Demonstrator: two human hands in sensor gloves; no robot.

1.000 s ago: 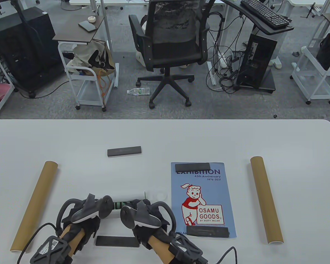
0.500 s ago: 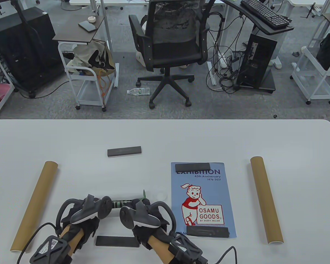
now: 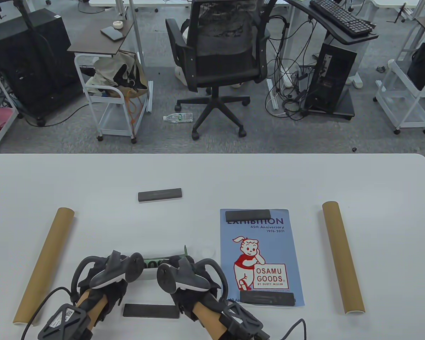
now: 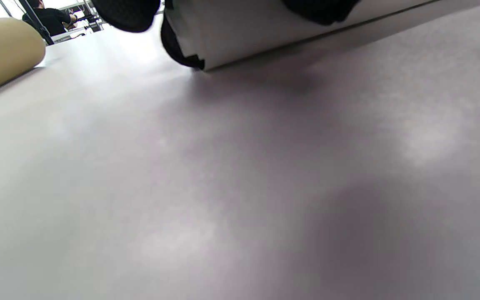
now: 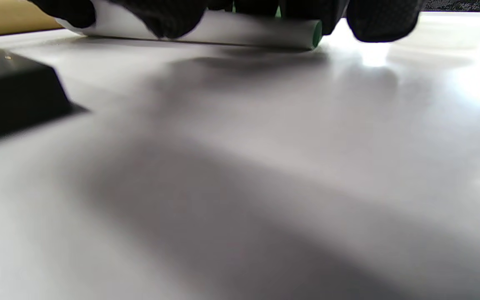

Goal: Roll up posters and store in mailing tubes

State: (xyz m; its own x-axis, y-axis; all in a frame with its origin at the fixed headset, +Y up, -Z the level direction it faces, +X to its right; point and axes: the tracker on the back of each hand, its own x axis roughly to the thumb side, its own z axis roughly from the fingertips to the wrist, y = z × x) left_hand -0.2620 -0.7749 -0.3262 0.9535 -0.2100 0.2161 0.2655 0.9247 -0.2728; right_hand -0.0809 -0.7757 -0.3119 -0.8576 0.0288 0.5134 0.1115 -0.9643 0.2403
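**2 posters, 2 tubes, none packed yet**

1 poster is rolled into a tight roll (image 3: 163, 261) and lies on the table (image 3: 212, 173) under both hands. The left hand (image 3: 106, 274) presses on its left part and the right hand (image 3: 189, 276) on its right part; the wrist views show gloved fingers (image 5: 161, 12) curled down over the white paper, holding the roll closed against the tabletop. Whether the thumbs reach under it I cannot tell. A green edge shows at the roll's right end (image 5: 317, 33).

Right of the roll, just beside it, the 2nd poster (image 3: 260, 256) lies flat, blue, with a cartoon girl, pinned by 2 dark bars: 1 at its far edge (image 3: 248, 215) and 1 at its near edge (image 3: 267, 298). Between the roll and this poster sits a small clear disc (image 3: 206, 250), possibly a tube cap.

Left of the roll lies 1 cardboard tube (image 3: 44, 264), near; well to the right, beyond the flat poster, lies the other tube (image 3: 343, 256). Another 2 bars lie loose: 1 beyond the roll (image 3: 159, 195), 1 nearer the person than the roll (image 3: 151, 311).

By my reading, rolling of the 1st poster is about finished. Left to do: slide it into a tube, free and roll the 2nd poster, tube that, and cap both if caps are used. Roughly a quarter done.
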